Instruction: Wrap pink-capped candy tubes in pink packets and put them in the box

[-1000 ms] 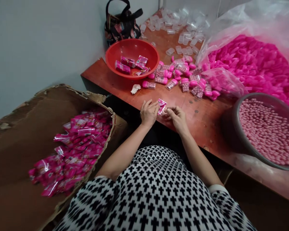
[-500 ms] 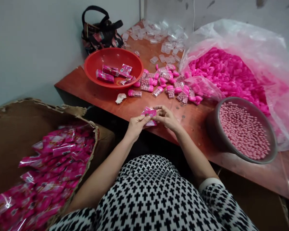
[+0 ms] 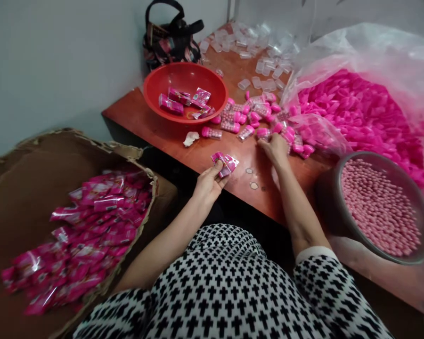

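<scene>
My left hand pinches a glossy pink printed sachet between thumb and fingers, just above the table's front edge. My right hand reaches over the table to the near side of a pile of small clear jars filled with pink balls. Its fingers close on one pink-capped jar, whose lower part they hide. A red bowl left of the pile holds several filled pink packets.
An open cardboard box at the left holds many pink packets. To the right stand a grey bowl of pink balls and a plastic bag of pink caps. Clear containers and a handbag lie behind.
My right hand has let go of the sachet and moved right and forward to the jars. The sachet stays in my left hand. The camera view has shifted to the left.
</scene>
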Demonstrator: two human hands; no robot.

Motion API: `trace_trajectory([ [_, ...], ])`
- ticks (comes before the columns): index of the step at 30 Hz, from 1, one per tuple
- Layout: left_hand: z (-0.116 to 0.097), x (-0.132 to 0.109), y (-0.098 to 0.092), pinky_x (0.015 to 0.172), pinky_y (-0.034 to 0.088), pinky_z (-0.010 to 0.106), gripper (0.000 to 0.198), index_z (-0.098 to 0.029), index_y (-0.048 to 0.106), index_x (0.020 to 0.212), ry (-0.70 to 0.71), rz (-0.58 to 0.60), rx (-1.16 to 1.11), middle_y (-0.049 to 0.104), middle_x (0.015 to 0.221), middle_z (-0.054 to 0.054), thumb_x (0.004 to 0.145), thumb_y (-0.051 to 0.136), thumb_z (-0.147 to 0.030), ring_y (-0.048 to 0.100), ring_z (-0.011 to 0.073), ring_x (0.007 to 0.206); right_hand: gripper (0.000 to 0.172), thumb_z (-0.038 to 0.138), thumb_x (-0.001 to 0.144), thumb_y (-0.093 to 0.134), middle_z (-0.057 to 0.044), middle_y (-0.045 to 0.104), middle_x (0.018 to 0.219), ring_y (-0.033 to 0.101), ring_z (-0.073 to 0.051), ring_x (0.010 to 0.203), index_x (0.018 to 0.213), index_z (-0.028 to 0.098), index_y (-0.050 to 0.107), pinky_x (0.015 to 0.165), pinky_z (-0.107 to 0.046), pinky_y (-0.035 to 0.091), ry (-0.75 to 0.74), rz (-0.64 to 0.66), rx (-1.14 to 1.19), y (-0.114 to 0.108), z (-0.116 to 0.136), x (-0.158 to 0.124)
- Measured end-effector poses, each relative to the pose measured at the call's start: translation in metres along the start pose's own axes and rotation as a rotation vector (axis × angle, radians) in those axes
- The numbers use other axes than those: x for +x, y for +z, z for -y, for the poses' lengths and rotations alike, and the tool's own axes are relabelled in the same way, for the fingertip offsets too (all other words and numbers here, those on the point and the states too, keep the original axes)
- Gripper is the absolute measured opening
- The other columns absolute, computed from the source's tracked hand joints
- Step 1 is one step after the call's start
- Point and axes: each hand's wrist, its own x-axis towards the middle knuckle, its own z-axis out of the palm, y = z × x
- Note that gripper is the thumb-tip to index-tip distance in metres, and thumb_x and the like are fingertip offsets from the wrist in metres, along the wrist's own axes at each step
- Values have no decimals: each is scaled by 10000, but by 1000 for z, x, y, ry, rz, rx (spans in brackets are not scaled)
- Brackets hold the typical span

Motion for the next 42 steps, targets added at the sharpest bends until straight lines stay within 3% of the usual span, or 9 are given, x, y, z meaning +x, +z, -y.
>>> trace_trajectory([
  [3,0,3,-1,696,561,271,93,-131,625,754,-15,-18,-114,682,720,22,763,707,-177,671,130,671,275,430,755,619,-44,655,654,612,-189,578,795,163,564,583,-316,482,-6,105,403,-4,-3,-41],
  [6,1,5,1,730,556,297,83,-136,626,781,-20,-12,-157,687,750,21,778,693,-185,680,146,702,344,506,755,616,40,606,563,515,-115,382,880,203,512,383,-223,391,44,303,839,-10,7,-106],
  [9,3,3,5,681,541,270,90,-144,626,783,-31,-37,-138,672,716,12,781,693,-203,660,128,640,332,482,757,645,62,606,571,510,-82,376,886,213,501,347,-176,371,67,384,1002,-10,20,-161],
  [12,7,0,10,613,517,231,132,-137,611,741,-26,-16,-127,656,674,12,774,704,-224,627,105,575,324,467,768,647,56,621,600,522,-68,402,897,202,511,357,-161,397,68,344,1011,-2,29,-184],
  [18,16,-11,12,545,486,201,243,-135,578,722,-1,126,-92,631,627,-2,694,776,-273,592,88,533,316,462,773,643,59,622,590,525,-63,397,870,196,502,348,-155,405,123,291,1089,6,35,-181],
  [25,16,-19,13,415,387,202,434,-137,533,691,130,272,159,572,544,-18,583,816,-448,532,91,440,295,428,768,660,65,638,582,533,-68,381,851,203,489,331,-158,397,112,290,1204,11,33,-179],
  [29,15,-17,10,426,406,203,454,-131,566,760,173,370,245,601,579,-14,541,842,-417,546,95,457,287,407,765,669,70,634,584,544,-67,399,864,207,488,349,-155,417,99,239,1194,15,32,-178],
  [35,17,-8,6,440,433,217,409,-106,607,743,80,386,309,617,577,12,542,847,-368,559,107,474,282,390,760,681,73,626,592,549,-64,421,876,205,503,375,-156,437,70,177,1154,16,30,-178],
  [42,8,-8,5,409,410,234,350,-99,619,595,96,472,538,592,518,21,586,814,-389,528,107,412,334,433,740,691,54,672,603,539,-67,375,836,210,461,318,-145,376,120,388,1367,18,22,-168],
])
